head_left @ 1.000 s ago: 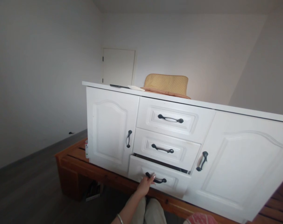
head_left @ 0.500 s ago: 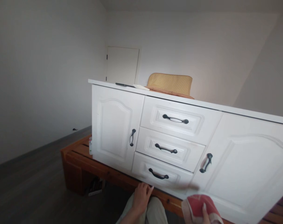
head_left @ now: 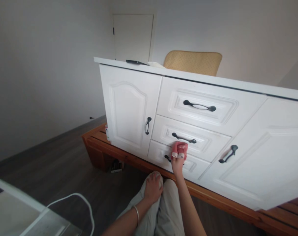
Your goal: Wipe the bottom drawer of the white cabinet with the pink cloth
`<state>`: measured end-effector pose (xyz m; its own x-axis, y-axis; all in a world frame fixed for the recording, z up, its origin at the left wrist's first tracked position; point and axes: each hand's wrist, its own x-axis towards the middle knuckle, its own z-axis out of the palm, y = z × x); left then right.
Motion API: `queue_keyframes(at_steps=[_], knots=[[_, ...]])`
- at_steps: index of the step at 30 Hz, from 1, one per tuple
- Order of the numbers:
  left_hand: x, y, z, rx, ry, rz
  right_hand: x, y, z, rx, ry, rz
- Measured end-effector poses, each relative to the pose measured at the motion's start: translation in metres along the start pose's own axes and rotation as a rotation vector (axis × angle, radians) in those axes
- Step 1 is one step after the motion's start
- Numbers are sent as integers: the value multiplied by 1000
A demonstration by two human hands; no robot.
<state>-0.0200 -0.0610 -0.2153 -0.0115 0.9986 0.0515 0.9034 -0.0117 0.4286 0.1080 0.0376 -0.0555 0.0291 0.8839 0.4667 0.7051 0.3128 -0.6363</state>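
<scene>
The right hand (head_left: 177,161) is now raised to the front of the white cabinet (head_left: 129,101), its grip closed on a pink cloth (head_left: 179,149) that it presses flat against the face of the bottom drawer (head_left: 161,154), just over that drawer's dark handle and right below the middle drawer (head_left: 203,144). Half a second ago that hand and cloth were low at the lower edge of the view, clear of the cabinet. The left hand (head_left: 153,187), which a second ago held the bottom drawer's handle with the drawer pulled out a little, now rests on the person's knee with its fingers curled together and holding nothing; the drawer sits shut and flush. The view has also tipped downward, so a white cable (head_left: 72,198) on the dark floor shows at lower left. The cabinet stands on a wooden bed frame (head_left: 95,147).
</scene>
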Motion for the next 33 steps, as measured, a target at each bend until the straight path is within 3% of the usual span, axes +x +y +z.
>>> queue_keyframes(at_steps=[2, 6, 9, 13, 17, 20, 22, 28, 30, 33], knots=[[-1, 2, 0, 8, 13, 1, 6, -12, 29, -18, -5, -70], [-2, 3, 3, 50, 31, 2, 16, -32, 84, -36, -134, -268], [-1, 5, 6, 93, 57, 6, 17, -35, 114, -74, -183, -348], [0, 7, 8, 130, 65, 16, 2, -17, 134, -143, -284, -495], [1, 8, 7, 130, 79, -6, -22, 21, 135, -229, -337, -565], [4, 8, 8, 134, 96, -14, -39, 59, 122, -284, -317, -568], [5, 8, 9, 134, 96, -11, -50, 87, 101, -319, -275, -544], [8, 8, 10, 122, 98, 1, -73, 170, -5, -367, -101, -446], [8, 9, 9, 117, 104, 1, -71, 182, -34, -353, -73, -440], [7, 11, 7, 113, 111, -6, -57, 181, -59, -307, -68, -442]])
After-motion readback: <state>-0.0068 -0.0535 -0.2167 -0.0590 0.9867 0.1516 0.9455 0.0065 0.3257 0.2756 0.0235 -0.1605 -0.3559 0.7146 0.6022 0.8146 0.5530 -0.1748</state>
